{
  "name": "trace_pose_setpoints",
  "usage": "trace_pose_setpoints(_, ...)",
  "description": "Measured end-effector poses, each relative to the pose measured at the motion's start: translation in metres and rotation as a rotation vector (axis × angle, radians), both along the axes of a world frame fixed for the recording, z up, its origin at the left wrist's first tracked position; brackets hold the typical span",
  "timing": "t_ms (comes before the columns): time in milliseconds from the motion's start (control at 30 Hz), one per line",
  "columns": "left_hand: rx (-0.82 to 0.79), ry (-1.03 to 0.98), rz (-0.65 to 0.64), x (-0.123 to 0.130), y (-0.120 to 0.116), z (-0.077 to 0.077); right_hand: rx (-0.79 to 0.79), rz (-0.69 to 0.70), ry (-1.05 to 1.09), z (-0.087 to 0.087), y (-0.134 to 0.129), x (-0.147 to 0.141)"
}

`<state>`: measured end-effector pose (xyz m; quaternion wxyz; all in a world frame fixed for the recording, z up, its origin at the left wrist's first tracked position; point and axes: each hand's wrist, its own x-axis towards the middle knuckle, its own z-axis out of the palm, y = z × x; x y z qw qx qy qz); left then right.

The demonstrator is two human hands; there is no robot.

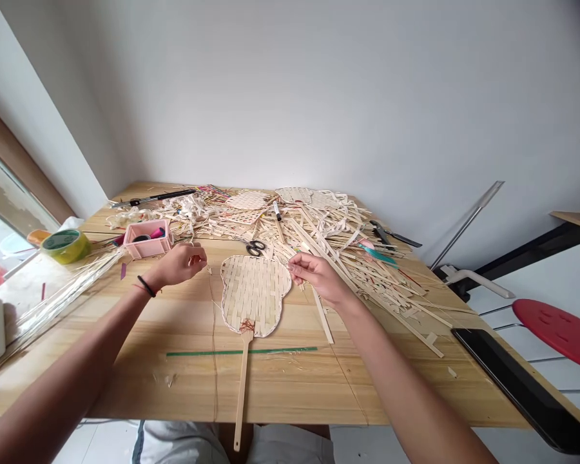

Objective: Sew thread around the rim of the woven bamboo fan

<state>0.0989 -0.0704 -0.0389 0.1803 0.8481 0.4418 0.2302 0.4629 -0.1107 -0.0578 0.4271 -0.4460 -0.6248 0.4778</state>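
Observation:
A woven bamboo fan [256,293] with a wavy outline lies on the table, its wooden handle [241,393] reaching past the front edge. Reddish-brown thread is wrapped where the handle meets the weave. My right hand [314,274] pinches the fan's right rim between thumb and fingers. To the left of the fan, my left hand [181,263] is raised with its fingers curled closed; what they hold, if anything, is too small to make out. A thin brown thread [215,361] hangs between that hand and the fan and runs toward the table's front.
Black scissors [255,247] lie behind the fan, before a heap of bamboo strips [348,251]. A pink basket [147,240] and yellow-green tape [65,246] stand left. A green strip [188,353] crosses under the handle. A black tray-like object [517,380] lies at right.

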Motion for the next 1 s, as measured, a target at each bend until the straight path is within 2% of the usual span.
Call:
trace_pose_setpoints(167,0.054,0.009,0.091,0.012,0.011,-0.014,0.011,-0.083,-0.071,-0.022,0.013,0.001)
trace_pose_setpoints(300,0.026,0.020,0.105,0.030,0.014,-0.023,0.024,-0.184,-0.154,-0.028,0.009,0.012)
trace_pose_setpoints(467,-0.022,0.058,0.062,0.050,-0.008,-0.031,-0.016,-0.239,-0.179,-0.029,0.002,0.023)
trace_pose_setpoints(567,-0.048,0.029,0.091,0.054,-0.028,-0.033,-0.065,-0.233,-0.123,-0.035,0.001,0.019)
trace_pose_setpoints(700,-0.189,-0.128,0.168,0.053,-0.043,-0.033,-0.120,-0.232,0.006,-0.038,0.001,0.013)
trace_pose_setpoints(867,-0.518,-0.516,0.218,0.051,-0.045,-0.030,-0.129,-0.249,0.079,-0.033,-0.001,0.008)
trace_pose_setpoints(933,-0.567,-0.611,0.213,0.050,-0.045,-0.028,-0.140,-0.231,0.093,-0.031,-0.002,0.006)
trace_pose_setpoints(1000,-0.544,-0.630,0.232,0.050,-0.046,-0.026,-0.152,-0.221,0.113,-0.030,-0.003,0.005)
